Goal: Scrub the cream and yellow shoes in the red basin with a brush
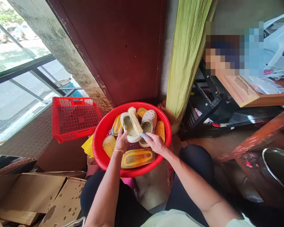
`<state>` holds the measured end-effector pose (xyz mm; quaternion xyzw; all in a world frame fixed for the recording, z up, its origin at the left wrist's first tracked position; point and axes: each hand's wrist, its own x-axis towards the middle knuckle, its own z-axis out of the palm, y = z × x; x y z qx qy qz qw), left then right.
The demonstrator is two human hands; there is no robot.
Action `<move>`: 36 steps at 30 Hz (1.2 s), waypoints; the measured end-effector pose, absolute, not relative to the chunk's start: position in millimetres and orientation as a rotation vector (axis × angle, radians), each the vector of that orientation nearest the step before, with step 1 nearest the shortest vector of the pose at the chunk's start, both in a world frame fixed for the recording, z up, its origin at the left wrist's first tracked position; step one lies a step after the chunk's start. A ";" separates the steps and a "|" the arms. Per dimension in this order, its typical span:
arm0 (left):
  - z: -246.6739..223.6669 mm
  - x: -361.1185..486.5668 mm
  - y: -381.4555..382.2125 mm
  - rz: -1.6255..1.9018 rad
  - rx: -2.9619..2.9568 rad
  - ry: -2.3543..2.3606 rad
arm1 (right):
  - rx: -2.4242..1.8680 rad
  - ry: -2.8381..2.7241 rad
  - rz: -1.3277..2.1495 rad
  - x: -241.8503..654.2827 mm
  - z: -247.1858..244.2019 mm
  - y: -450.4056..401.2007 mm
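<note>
A window with a dark metal frame (19, 60) occupies the left side and admits daylight onto a brown tiled floor (30, 135). A concrete pillar (63, 41) stands beside a dark red panel (113, 50), and a green cloth (186, 56) hangs right of the panel. At right, a black metal rack (205, 94) stands beneath a wooden shelf (241, 91).

Brush handle (144, 136) under R hand (156, 143); blurred patch (234, 49) top R; metal pot (278, 170) cut off R edge.
</note>
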<state>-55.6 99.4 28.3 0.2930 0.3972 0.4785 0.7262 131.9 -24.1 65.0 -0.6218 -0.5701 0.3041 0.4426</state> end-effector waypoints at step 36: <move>28.9 -44.2 80.1 0.833 1.134 0.979 | -1.554 -1.468 0.478 135.5 58.7 -8.7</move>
